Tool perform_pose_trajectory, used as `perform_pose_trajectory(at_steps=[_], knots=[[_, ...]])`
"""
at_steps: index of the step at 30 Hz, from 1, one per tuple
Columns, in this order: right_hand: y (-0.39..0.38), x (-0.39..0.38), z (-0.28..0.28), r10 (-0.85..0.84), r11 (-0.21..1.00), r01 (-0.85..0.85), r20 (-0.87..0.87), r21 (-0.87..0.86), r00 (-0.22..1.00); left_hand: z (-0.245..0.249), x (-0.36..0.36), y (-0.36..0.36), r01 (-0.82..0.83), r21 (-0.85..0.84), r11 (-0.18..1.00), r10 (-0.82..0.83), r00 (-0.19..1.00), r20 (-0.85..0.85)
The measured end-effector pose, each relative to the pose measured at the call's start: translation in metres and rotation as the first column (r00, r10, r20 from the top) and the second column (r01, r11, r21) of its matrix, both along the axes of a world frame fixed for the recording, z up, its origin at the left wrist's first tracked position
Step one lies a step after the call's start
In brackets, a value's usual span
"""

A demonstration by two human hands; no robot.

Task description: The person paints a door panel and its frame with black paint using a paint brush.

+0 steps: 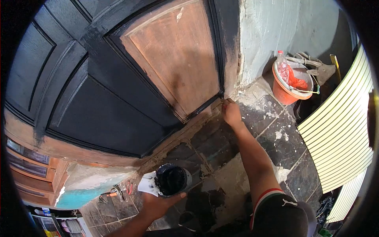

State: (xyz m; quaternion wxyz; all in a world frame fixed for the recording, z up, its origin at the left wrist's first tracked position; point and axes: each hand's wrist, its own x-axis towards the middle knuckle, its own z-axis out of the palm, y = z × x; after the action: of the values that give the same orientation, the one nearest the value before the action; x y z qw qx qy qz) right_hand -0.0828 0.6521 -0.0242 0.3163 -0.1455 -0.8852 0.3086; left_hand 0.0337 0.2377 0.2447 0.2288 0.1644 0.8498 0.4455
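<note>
My left hand (158, 205) grips a small round pot of black paint (172, 180) from below and the side, thumb along its near wall. A white piece of card or label (148, 184), spotted with black, sticks out at the pot's left side. My right hand (232, 112) is closed at the lower right corner of the wooden door (130, 91), around what looks like a paintbrush, mostly hidden by the fingers. Much of the door is coated black. One recessed panel (181, 55) is bare brown wood, with black along its surrounding moulding.
An orange bucket (285, 93) with a plastic bottle (281, 63) and red plastic stands by the grey wall (268, 35). Ribbed cream panels (339, 134) lean at the right. Several tools (116, 192) lie on the dark, stained floor tiles (284, 158) at lower left.
</note>
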Motion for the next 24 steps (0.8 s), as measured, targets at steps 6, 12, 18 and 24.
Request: perform_pose_trajectory(at_steps=[6, 12, 18, 24], knots=[[-0.002, 0.000, 0.014, -0.007, 1.000, 0.007, 0.021, 0.004, 1.000, -0.031, -0.016, 0.024, 0.042, 0.166, 0.985, -0.032, 0.998, -0.062], [-0.002, -0.004, 0.028, -0.037, 0.999, 0.038, -0.032, 0.021, 0.999, -0.156, -0.067, 0.077, 0.063, 0.158, 0.985, -0.038, 0.988, -0.151], [-0.002, -0.011, 0.054, -0.122, 0.992, 0.110, -0.207, -0.068, 0.971, -0.208, -0.079, 0.141, -0.175, 0.248, 0.953, 0.199, 0.977, -0.075], [-0.012, -0.005, 0.045, -0.096, 0.995, 0.102, -0.205, 0.020, 0.974, -0.233, -0.064, 0.159, -0.256, 0.404, 0.878, 0.272, 0.962, 0.020]])
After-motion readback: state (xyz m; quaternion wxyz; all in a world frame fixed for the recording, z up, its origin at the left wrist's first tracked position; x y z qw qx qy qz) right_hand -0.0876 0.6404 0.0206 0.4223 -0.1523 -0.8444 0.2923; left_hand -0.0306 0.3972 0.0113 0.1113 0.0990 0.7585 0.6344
